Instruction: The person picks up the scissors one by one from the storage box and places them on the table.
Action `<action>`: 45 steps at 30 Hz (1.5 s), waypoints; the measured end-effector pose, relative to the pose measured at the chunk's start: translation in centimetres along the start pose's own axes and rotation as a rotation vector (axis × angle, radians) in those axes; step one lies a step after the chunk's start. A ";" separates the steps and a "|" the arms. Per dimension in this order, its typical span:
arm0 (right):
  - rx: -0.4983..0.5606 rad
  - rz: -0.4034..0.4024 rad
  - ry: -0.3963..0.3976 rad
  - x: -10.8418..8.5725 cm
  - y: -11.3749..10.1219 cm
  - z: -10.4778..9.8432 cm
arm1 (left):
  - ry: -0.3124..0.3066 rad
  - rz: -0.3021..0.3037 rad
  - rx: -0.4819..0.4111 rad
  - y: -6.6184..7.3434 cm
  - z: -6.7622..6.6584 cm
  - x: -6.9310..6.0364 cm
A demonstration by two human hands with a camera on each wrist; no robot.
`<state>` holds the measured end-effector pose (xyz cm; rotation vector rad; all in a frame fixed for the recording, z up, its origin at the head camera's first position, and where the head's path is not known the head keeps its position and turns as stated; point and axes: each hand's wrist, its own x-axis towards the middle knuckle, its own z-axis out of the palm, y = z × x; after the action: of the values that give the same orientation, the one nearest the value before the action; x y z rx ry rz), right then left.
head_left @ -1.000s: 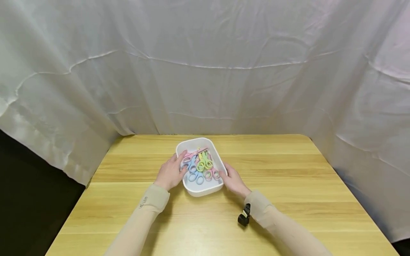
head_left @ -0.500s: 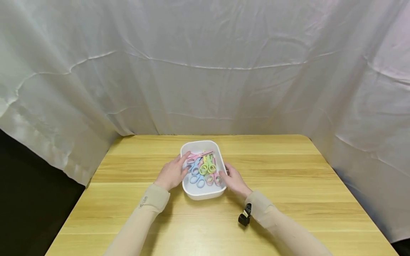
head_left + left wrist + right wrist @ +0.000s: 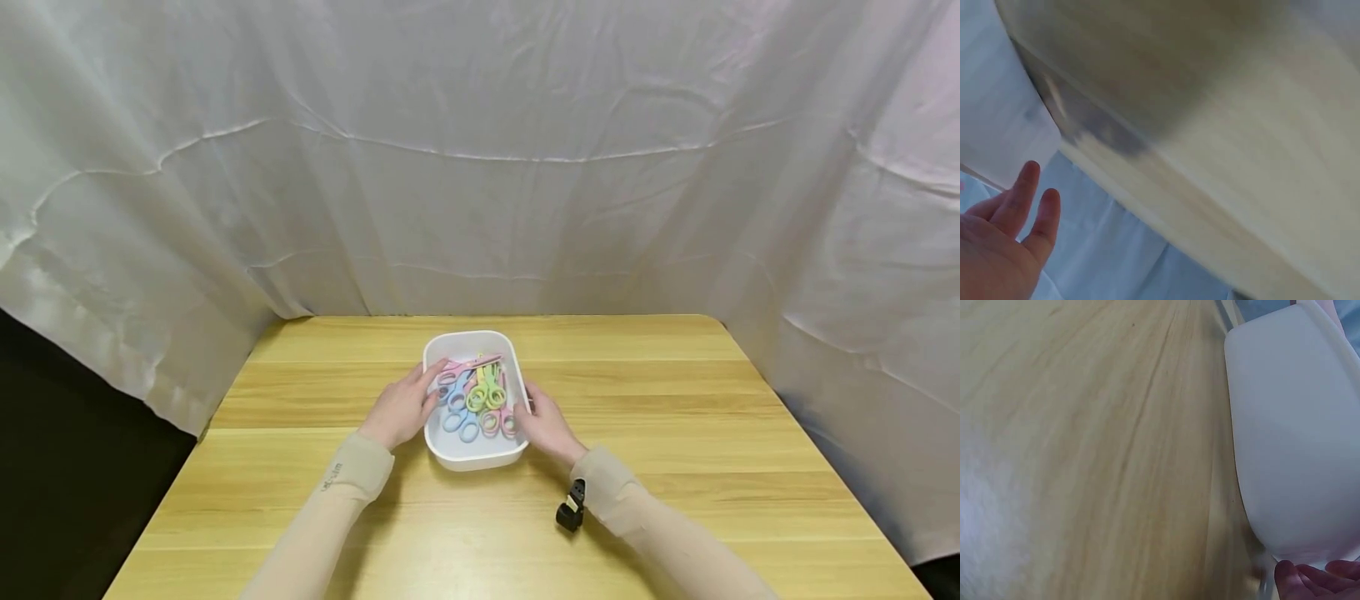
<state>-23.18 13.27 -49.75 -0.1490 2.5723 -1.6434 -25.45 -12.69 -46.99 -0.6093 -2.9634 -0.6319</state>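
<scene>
A white plastic bin (image 3: 472, 461) with rounded corners is between my hands in the head view. Several child-size scissors (image 3: 477, 397) in pink, blue and yellow-green lie jumbled inside. My left hand (image 3: 399, 408) grips the bin's left wall, some fingertips reaching over the rim. Two of that hand's fingers (image 3: 1017, 206) show in the left wrist view. On the opposite side, my right hand (image 3: 549, 427) holds the wall, thumb at the rim and other fingers mostly hidden outside. Fingertips (image 3: 1297, 581) appear by the bin's lower corner in the right wrist view. Whether its base touches the table I cannot tell.
The wood-grain table (image 3: 697, 442) extends around the bin on all sides. A grey-white curtain (image 3: 495, 217) hangs behind it and along both sides. A small black device (image 3: 572, 507) is attached at my right wrist.
The bin has turned from a slanted position to nearly straight and shifted slightly toward me and right. The scissors moved with it. Both hands keep hold, barely moving.
</scene>
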 end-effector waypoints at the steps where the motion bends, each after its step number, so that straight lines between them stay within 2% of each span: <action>1: 0.009 0.009 0.000 0.0 0.0 0.0 | 0.000 -0.012 -0.020 0.0 0.1 0.0; 12: -0.005 -0.030 -0.008 -0.6 -0.2 0.6 | 0.058 -0.213 -0.347 0.6 0.9 -0.1; 16: -0.034 -0.031 -0.007 -1.0 -0.3 0.8 | 0.055 -0.300 -0.439 1.1 1.2 0.1; 20: -0.059 -0.037 -0.013 -1.3 -0.7 0.8 | 0.059 -0.358 -0.505 1.4 1.5 0.3; 26: -0.071 -0.052 -0.032 -1.2 -1.4 0.9 | 0.041 -0.389 -0.569 1.3 1.4 0.7; 34: -0.159 -0.075 0.017 -1.4 -2.6 0.4 | 0.039 -0.424 -0.613 1.0 1.7 1.4; 40: -0.215 -0.162 0.059 -1.1 -3.9 -0.2 | 0.056 -0.456 -0.595 1.1 2.0 2.1; 45: -0.156 -0.231 0.063 -0.6 -4.7 -0.5 | 0.047 -0.482 -0.620 1.3 2.1 2.7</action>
<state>-22.44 11.88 -45.28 -0.4264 2.8226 -1.5353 -27.38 -9.79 -48.02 0.1303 -2.8444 -1.5995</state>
